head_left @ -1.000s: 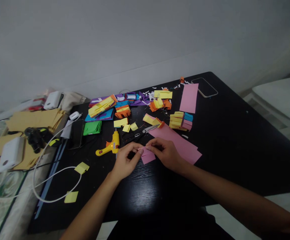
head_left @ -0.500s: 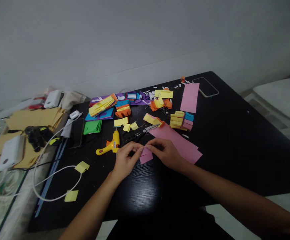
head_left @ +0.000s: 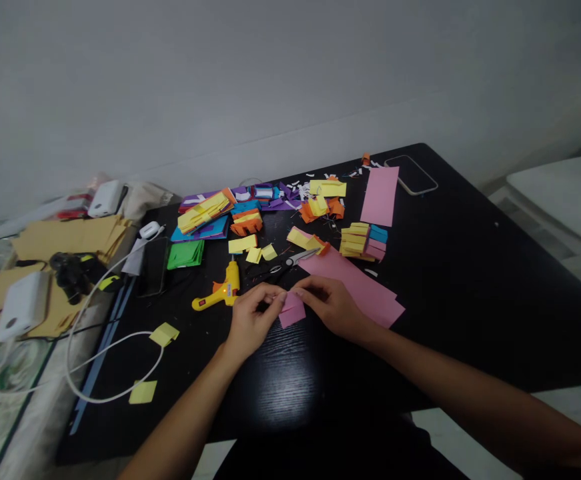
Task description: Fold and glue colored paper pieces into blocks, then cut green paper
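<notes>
Slip of pink paper (head_left: 291, 313) before me: thumbs and fingers of my left hand (head_left: 254, 317) and right hand (head_left: 334, 308) pinch its far edge, presumably to steady it; glue gun (head_left: 226, 290) and scissors (head_left: 302, 257) lie beyond, probably for easy reach.

left hand (head_left: 254, 319) and right hand (head_left: 336, 308) pinch small pink paper (head_left: 292, 315) | yellow glue gun (head_left: 226, 292) near left hand | scissors (head_left: 302, 257) beyond

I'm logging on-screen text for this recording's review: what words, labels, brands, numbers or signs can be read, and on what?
No text is readable.
Yellow glue gun: small label on its body, too small to read.
White box-shaped device at left: dark mark on its end, too blurred to read.
Pink paper slip: no print visible.
</notes>
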Demonstrator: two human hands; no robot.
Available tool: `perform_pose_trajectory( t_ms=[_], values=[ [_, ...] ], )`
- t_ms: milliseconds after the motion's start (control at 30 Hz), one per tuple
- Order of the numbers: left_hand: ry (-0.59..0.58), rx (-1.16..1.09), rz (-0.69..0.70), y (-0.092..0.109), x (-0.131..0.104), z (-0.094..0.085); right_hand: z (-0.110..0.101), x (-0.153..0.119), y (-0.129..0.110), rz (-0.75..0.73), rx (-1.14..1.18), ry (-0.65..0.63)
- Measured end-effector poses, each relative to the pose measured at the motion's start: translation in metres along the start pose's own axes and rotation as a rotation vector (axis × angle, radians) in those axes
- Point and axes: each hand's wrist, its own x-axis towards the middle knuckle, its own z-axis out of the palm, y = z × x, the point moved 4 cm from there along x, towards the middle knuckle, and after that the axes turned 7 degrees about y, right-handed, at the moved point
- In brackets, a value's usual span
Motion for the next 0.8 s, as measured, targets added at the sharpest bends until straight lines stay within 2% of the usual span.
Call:
perform_pose_trajectory(
  t_ms=[300,433,567,700,800],
  values=[
    [0.042,-0.130,-0.199,-0.009,0.002,0.001,0.005,0.000,0.012,0.120,0.121,-0.013],
    [-0.025,-0.190,-0.297,-0.012,0.001,0.004,-0.002,0.004,0.012,0.085,0.100,0.054],
    [-0.084,-0.136,-0.292,-0.010,0.001,0.005,-0.004,0.004,0.007,0.021,0.040,0.065],
    [-0.090,-0.107,-0.278,-0.008,0.002,0.004,-0.001,0.002,0.004,0.009,-0.033,-0.012],
    [-0.066,-0.153,-0.312,-0.009,0.002,0.003,-0.001,0.002,0.003,0.026,-0.032,0.003]
  ],
)
